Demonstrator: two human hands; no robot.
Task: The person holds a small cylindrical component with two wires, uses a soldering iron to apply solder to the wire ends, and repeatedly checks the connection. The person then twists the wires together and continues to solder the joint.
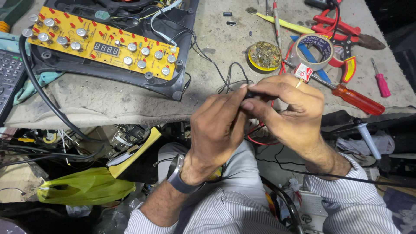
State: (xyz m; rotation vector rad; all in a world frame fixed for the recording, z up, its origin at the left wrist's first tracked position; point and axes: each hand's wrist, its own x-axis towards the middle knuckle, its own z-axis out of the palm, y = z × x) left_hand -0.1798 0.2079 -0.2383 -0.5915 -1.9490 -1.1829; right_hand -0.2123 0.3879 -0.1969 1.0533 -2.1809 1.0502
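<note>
My left hand (216,130) and my right hand (290,112) meet in front of the workbench edge. Both pinch a small black part (250,94) between fingers and thumbs; most of it is hidden by my fingers. Thin black and red wires (260,136) hang from under my hands. A watch sits on my left wrist (177,175). A ring is on my right hand (298,83). A yellow circuit board (102,41) with red buttons, silver knobs and a digit display lies on a black housing (130,73) at the far left.
A roll of clear tape (313,52), a round tin of flux (264,55), an orange-handled screwdriver (355,99), red pliers (336,26) and a pink screwdriver (381,82) lie on the bench at right. A thick black cable (39,91) drops off the left edge. A yellow-green bag (82,186) lies below.
</note>
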